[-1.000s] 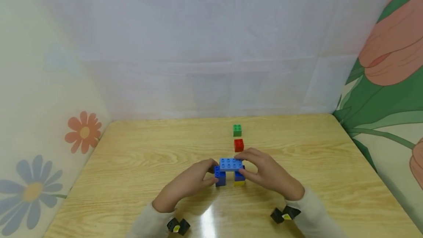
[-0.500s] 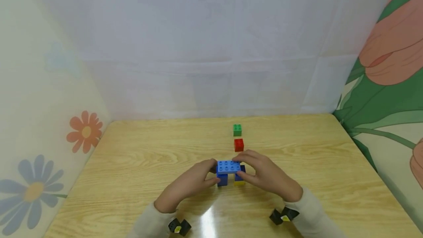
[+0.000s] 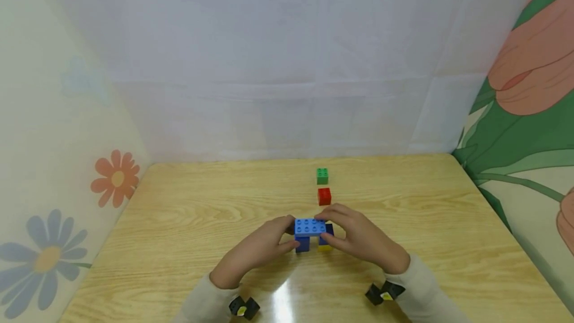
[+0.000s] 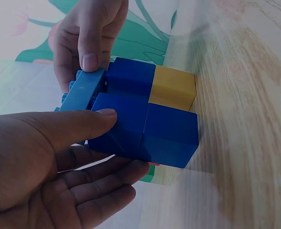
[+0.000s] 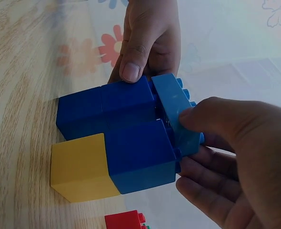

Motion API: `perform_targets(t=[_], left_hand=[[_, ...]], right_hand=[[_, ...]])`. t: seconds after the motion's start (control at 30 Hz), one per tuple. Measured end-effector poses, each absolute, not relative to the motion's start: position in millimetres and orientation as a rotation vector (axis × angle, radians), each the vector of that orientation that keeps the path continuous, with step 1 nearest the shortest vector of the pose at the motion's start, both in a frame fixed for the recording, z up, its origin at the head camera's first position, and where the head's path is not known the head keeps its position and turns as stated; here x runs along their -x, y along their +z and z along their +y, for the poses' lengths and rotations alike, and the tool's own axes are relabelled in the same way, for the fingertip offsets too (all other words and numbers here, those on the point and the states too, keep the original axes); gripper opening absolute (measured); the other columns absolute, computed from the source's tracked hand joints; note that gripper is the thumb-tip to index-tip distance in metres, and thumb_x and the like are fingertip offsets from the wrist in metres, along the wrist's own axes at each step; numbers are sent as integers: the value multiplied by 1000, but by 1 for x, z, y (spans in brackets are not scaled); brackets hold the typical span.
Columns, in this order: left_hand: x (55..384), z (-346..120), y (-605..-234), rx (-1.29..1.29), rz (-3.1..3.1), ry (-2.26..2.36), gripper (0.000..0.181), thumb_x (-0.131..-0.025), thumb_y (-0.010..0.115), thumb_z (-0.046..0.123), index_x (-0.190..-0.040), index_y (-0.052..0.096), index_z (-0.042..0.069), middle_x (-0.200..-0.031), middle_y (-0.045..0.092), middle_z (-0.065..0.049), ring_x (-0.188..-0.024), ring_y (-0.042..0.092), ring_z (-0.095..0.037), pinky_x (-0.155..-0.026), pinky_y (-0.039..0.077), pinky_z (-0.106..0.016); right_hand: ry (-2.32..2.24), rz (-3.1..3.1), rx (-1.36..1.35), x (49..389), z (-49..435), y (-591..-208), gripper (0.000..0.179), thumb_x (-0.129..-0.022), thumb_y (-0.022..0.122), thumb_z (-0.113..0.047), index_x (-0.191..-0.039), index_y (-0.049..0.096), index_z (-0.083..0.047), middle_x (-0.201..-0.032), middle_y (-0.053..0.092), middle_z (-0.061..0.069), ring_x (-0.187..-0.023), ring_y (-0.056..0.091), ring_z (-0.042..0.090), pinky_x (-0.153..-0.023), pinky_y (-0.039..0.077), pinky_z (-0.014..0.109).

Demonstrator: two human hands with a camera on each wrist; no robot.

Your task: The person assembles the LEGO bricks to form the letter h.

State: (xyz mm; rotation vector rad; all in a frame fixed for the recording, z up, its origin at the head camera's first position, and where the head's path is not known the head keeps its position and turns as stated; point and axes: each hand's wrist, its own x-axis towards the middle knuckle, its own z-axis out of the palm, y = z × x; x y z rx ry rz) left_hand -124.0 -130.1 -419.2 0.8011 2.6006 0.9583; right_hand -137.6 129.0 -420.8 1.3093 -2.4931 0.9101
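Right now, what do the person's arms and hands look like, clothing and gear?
Left hand and right hand ungloved. Left sleeve and right sleeve: plain off-white, ending near the wrists. Left device and right device: small, black, blocky, each with a yellowish mark. No cables visible.

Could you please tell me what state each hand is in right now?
Left hand: closed, holding the stack of two dark blue blocks.
Right hand: closed, holding the light blue block.
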Motion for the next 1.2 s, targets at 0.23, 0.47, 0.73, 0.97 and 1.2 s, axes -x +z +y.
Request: perform_targets(t=[0.23,0.47,0.73,0.97,1.2], left_hand=[[125,-130,-420,-800,2586,973,27,-95,65,26,-117,58,10,-113,66,-3,-108,62,-21,-92,51,-39],[125,-129,-420,-802,2580,975,28,-95,65,25,-118,57,10,-115,66,-4,-109,62,-21,-93,51,-39],[125,-129,-421,-802,2589,969,27,-96,64,23,-118,57,9,-115,65,-6,-110,62,-22,-94,51,-40],[126,-130,-422,-809,2604,954,27,-96,64,24,-117,57,10,-115,66,-5,-109,62,-21,-94,51,-39],[126,-131,-422,-808,2600,959,27,-96,64,27,-116,58,10,-114,66,-4,-109,62,-22,-93,51,-40]], right_hand=[[911,-2488,-1316,138,129,-421,35,-90,72,-22,-123,63,-14,-121,59,-5,-108,58,9,-88,53,28],[915,-2480,-1324,138,129,-424,34,-91,71,-20,-123,64,-14,-120,59,-6,-107,58,7,-88,52,25],[928,-2498,-1328,138,130,-423,33,-92,70,-21,-123,64,-13,-121,58,-5,-107,58,10,-88,52,26],[927,-2521,-1326,137,129,-420,34,-91,71,-21,-123,64,-13,-120,59,-5,-107,58,9,-88,53,26],[943,-2553,-1321,138,130,-419,35,-90,73,-20,-123,64,-15,-119,59,-7,-107,58,7,-88,52,26]])
